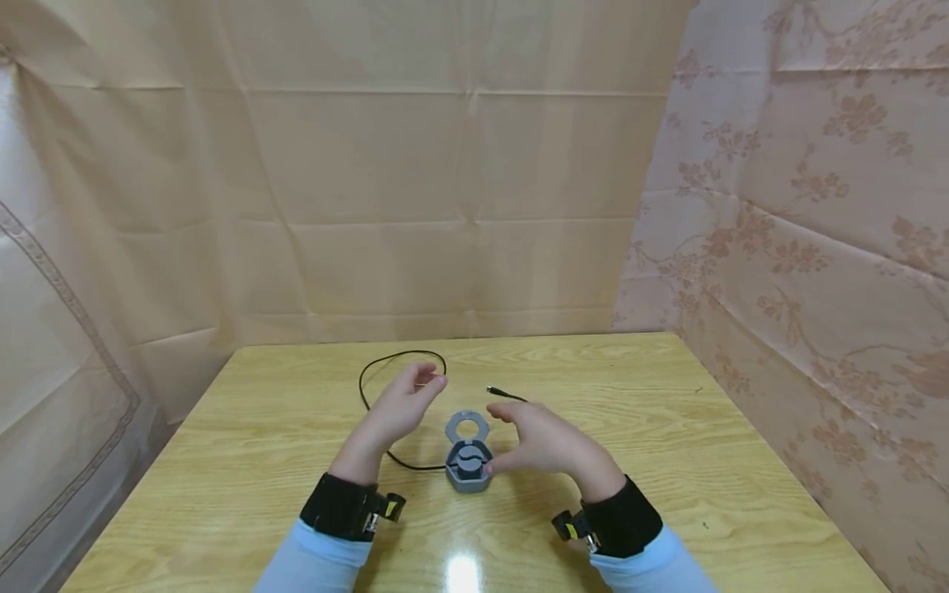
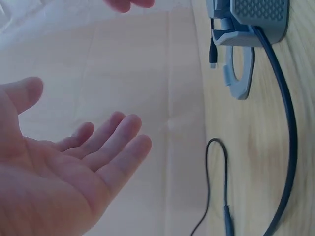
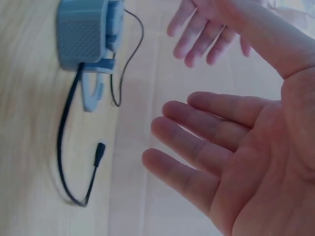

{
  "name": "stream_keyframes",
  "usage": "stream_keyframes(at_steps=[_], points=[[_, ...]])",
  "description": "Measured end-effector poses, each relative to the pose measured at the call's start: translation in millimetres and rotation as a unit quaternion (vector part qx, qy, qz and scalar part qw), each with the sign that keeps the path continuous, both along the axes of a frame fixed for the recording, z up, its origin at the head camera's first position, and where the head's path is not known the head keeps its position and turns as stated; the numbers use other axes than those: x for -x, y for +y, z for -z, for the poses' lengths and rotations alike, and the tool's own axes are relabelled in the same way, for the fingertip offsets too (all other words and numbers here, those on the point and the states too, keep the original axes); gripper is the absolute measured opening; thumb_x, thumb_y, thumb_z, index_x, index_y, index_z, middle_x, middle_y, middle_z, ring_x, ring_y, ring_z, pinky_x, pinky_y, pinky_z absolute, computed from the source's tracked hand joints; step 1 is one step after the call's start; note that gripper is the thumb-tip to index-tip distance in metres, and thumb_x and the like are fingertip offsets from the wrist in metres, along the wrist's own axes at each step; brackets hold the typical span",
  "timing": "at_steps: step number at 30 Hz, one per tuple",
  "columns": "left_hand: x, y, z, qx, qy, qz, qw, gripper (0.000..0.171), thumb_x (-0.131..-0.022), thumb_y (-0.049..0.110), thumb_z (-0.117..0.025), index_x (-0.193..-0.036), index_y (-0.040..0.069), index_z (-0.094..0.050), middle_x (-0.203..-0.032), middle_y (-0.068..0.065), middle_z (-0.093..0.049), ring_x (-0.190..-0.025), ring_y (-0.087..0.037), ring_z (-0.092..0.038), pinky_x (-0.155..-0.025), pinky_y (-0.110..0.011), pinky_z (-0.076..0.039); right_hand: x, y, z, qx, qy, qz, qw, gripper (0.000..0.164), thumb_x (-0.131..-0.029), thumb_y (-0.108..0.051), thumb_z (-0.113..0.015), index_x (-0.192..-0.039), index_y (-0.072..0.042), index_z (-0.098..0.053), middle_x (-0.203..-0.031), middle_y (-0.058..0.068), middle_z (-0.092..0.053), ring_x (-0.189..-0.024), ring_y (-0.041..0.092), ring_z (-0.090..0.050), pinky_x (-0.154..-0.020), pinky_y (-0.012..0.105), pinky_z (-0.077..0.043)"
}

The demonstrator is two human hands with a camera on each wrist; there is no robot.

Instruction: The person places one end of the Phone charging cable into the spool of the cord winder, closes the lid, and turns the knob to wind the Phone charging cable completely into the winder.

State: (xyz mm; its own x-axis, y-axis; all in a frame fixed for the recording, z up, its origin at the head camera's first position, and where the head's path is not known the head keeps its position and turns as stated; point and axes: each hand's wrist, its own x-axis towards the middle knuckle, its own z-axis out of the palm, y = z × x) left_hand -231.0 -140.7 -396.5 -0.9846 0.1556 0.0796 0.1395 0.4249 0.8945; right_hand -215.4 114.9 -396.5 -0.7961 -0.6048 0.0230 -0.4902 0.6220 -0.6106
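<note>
Two empty hands flank a grey cable case

A grey hexagonal case [image 1: 467,487] sits on the worktop [image 1: 245,461], between the two hands and towards the person. Its ring-shaped flap [image 1: 452,427] extends from the far side, and a rounded core with a curved slot shows inside. A black cable [image 1: 404,353] leaves the case on the left and loops across the wood, passing behind the left hand [image 1: 400,405]. On the right, a cable end with a black connector [image 1: 505,393] lies just beyond the right hand [image 1: 544,441].

Both hands are held wide, thumbs apart from relaxed fingers, and neither holds anything. The right thumb overlaps the case's edge in the head view, yet the wrist views show that hand apart from it. A plain beige curtain [image 1: 385,165] hangs behind.
</note>
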Motion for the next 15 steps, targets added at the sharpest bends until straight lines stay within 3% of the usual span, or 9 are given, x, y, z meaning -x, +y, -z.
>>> stream_keyframes(at_steps=[3, 9, 15], points=[[5.9, -0.2, 2.9, -0.049, -0.025, 0.012, 0.9984, 0.059, -0.108, 0.040, -0.049, -0.149, 0.000, -0.041, -0.141, -0.022, -0.053, -0.132, -0.038, -0.050, -0.110, -0.055, -0.038, 0.6, 1.7, 6.5, 0.001, -0.003, 0.004, 1.000, 0.090, -0.078, -0.037, -0.090, -0.149, -0.001, -0.048, -0.145, 0.016, -0.056, -0.133, 0.033, -0.052, -0.108, 0.051, -0.042], [16.3, -2.2, 6.1, -0.134, -0.079, 0.044, 0.9869, 0.059, -0.111, 0.036, -0.040, -0.151, -0.007, -0.031, -0.146, -0.030, -0.047, -0.138, -0.043, -0.043, -0.116, -0.053, -0.031, 6.2, 6.7, 22.8, 0.000, -0.033, 0.004, 0.999, 0.088, -0.077, -0.037, -0.090, -0.147, 0.000, -0.050, -0.143, 0.016, -0.057, -0.131, 0.033, -0.054, -0.108, 0.051, -0.042], [22.6, -3.0, 10.9, -0.131, -0.105, 0.045, 0.9847, 0.063, -0.111, 0.039, -0.039, -0.152, -0.007, -0.029, -0.147, -0.034, -0.045, -0.137, -0.044, -0.044, -0.115, -0.054, -0.031, 11.4, 6.1, 34.0, 0.009, -0.044, -0.020, 0.999, 0.080, -0.079, -0.036, -0.089, -0.142, 0.000, -0.056, -0.139, 0.017, -0.060, -0.128, 0.033, -0.056, -0.106, 0.051, -0.045]])
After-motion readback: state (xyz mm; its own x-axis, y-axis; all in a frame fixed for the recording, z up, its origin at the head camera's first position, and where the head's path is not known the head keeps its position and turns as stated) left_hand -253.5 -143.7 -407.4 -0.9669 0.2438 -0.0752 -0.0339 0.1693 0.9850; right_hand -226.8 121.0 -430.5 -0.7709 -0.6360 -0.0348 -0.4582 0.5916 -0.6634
